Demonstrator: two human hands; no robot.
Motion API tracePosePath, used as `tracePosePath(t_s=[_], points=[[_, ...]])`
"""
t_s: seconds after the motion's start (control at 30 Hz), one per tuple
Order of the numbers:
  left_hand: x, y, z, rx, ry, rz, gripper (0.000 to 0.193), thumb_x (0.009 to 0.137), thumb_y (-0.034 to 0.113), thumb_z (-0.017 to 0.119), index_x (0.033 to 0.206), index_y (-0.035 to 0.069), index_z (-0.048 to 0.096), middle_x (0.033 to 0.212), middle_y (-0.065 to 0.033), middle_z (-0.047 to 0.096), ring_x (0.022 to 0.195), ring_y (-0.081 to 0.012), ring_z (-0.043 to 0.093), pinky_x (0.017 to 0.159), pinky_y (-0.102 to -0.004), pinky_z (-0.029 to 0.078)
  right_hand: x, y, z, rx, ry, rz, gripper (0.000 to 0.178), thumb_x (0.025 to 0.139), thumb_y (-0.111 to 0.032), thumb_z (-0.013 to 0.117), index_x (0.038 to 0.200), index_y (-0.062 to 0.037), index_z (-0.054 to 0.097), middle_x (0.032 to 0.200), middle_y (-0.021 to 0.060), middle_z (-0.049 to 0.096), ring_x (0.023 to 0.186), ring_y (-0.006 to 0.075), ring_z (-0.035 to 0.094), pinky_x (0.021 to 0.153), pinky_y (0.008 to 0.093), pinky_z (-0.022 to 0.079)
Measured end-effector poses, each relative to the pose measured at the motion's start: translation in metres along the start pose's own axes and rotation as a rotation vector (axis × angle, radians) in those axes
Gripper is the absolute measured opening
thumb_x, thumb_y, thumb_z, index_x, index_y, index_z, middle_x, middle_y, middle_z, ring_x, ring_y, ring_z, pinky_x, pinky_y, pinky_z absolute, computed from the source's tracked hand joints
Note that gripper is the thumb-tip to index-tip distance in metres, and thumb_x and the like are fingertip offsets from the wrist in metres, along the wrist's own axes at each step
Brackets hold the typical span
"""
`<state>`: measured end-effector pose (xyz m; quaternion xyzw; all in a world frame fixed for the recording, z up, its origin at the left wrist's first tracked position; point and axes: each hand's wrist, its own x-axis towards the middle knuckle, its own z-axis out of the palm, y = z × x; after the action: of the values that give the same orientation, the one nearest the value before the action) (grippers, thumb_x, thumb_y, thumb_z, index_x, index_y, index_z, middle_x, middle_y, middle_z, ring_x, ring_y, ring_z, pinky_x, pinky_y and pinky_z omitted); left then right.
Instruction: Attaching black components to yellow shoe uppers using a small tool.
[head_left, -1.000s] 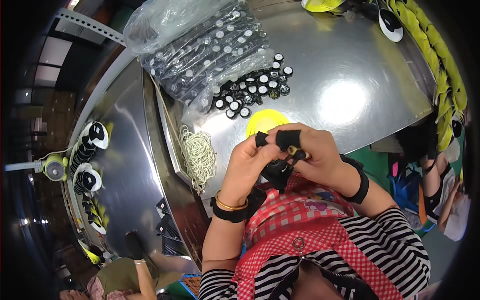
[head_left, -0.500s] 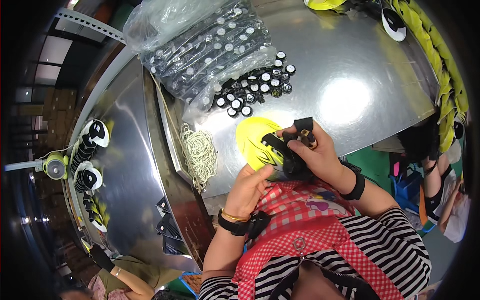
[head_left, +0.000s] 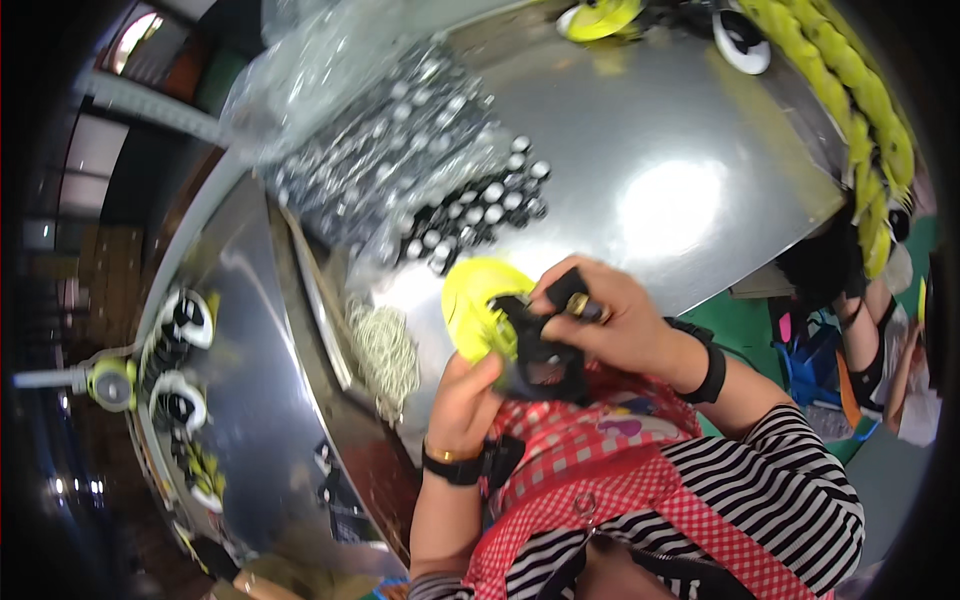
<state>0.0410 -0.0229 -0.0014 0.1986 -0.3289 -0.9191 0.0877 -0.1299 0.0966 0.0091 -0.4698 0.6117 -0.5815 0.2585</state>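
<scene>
A bright yellow curved piece point(head_left: 470, 298) with black markings is held low over the near edge of the metal table. My left hand point(head_left: 465, 400) grips its lower left edge, thumb on the front. Black strap-like material point(head_left: 545, 365) hangs at the piece's right side. My right hand point(head_left: 610, 310) is closed on a black strap point(head_left: 568, 290), with a small dark part with a brass-coloured end point(head_left: 590, 307) beside it in the fingers. Motion blur hides how the strap joins the yellow piece. Both wrists wear black bands.
Small round black-and-white parts point(head_left: 490, 205) lie loose beyond my hands, beside a clear plastic bag point(head_left: 390, 140) of more. A pale cord bundle point(head_left: 383, 350) sits to the left. Stacked yellow pieces point(head_left: 865, 130) hang at the far right; eye-patterned stacks point(head_left: 185, 400) stand on the left table.
The view has shifted and tilted, with the table things appearing lower and further left. My right hand has turned, bringing the brass-coloured end into plainer sight. Both hands keep their hold.
</scene>
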Motion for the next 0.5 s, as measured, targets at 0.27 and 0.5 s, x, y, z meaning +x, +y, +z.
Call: tracePosePath(t_s=[0.27,0.5], points=[[0.004,0.007,0.003,0.047,0.041,0.070,0.040,0.090,0.009,0.046,0.128,-0.004,0.039,0.120,-0.0163,0.055,0.108,-0.0266,0.056,0.095,-0.0407,0.044,0.003,-0.006,-0.008,-0.548,0.041,-0.495,0.023,0.057,-0.014,0.066,0.073,-0.0036,0.053,0.103,0.0061,0.060,0.049,0.0182,0.055,0.042,0.0279,0.045],[-0.001,0.032,-0.005,0.101,0.173,0.413,0.043,0.088,0.013,0.054,0.128,0.002,0.042,0.122,-0.0105,0.054,0.111,-0.0236,0.052,0.097,-0.0418,0.040,0.026,-0.004,-0.014,-0.431,0.211,-0.497,0.021,0.069,-0.019,0.071,0.081,-0.0068,0.058,0.104,0.0046,0.062,0.065,0.0195,0.062,0.051,0.0292,0.049]])
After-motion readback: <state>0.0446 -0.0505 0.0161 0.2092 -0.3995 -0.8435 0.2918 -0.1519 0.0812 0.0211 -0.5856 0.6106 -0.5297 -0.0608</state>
